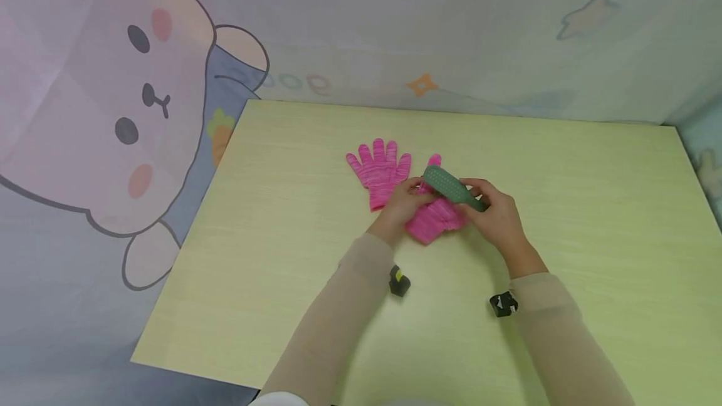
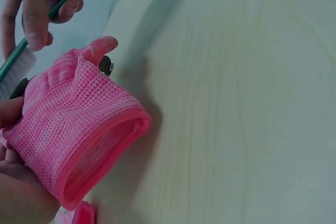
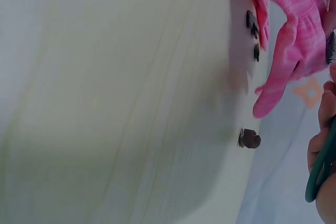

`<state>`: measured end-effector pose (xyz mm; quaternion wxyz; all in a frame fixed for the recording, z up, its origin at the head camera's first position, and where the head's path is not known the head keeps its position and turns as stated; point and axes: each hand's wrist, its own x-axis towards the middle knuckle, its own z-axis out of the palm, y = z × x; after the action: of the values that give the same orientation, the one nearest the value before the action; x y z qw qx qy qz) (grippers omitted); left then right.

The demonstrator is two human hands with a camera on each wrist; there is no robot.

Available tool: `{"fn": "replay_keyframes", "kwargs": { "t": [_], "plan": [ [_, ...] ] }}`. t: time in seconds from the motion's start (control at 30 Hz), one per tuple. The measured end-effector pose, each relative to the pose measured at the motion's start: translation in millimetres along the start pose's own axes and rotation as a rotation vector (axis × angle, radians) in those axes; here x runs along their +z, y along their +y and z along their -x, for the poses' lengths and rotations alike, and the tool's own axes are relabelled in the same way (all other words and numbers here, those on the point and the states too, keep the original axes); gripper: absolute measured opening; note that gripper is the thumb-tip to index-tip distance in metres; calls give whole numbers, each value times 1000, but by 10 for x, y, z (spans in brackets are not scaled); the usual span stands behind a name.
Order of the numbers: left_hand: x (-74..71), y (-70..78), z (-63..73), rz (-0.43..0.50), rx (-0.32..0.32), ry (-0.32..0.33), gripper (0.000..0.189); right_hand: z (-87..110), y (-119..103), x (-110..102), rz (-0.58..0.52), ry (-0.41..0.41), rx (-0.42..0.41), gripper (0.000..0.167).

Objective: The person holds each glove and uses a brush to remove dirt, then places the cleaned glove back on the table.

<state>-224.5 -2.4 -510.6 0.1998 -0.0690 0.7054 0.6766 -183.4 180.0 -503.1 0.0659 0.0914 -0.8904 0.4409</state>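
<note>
A green brush (image 1: 451, 185) with pale bristles is in my right hand (image 1: 499, 215), its handle between fingers and thumb. My left hand (image 1: 402, 207) grips a pink knitted glove (image 1: 431, 221), raised off the table. In the left wrist view the cuff of this glove (image 2: 89, 114) gapes toward the camera. The brush (image 2: 18, 59) is close beside the glove's far side; whether its bristles touch the knit I cannot tell. A dark patch (image 3: 331, 48) shows on the glove near the bristles. A second pink glove (image 1: 379, 171) lies flat, fingers spread, left of my hands.
Small dark lumps (image 3: 249, 138) lie on the pale wooden table (image 1: 271, 218); the head view does not show them. Behind the table hangs a printed cloth (image 1: 361, 30) with a cartoon animal. Each wrist carries a small black camera (image 1: 504, 304).
</note>
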Motion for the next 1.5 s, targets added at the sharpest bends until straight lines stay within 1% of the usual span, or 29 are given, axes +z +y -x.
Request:
{"fn": "replay_keyframes", "kwargs": {
  "t": [0.17,0.3,0.47,0.57,0.67,0.73,0.83,0.93,1.1,1.37,1.5],
  "plan": [
    [-21,6,-10,77,-57,8,45,5,61,-28,16,25,-1,43],
    [-22,12,-13,120,-82,31,45,12,81,-42,14,27,16,44],
    [-24,31,1,104,-91,85,45,31,100,-65,22,20,39,44],
    [-30,31,3,75,-86,119,43,45,116,-81,23,28,52,43],
    [-28,24,-4,45,-63,114,39,50,116,-95,0,40,52,44],
    [-21,25,-4,22,-43,94,38,40,100,-95,-24,28,35,44],
    [-7,22,-11,27,-26,48,38,22,78,-80,-26,-16,12,43],
    [0,21,-8,54,-37,35,39,19,81,-66,4,-41,19,43],
    [-8,10,-3,114,-80,65,38,34,120,-70,33,-39,46,43],
    [-18,8,-29,180,-99,81,32,41,129,-80,40,-32,31,42],
    [-25,13,-45,187,-110,101,33,43,129,-86,38,-29,25,42]
  ]
}}
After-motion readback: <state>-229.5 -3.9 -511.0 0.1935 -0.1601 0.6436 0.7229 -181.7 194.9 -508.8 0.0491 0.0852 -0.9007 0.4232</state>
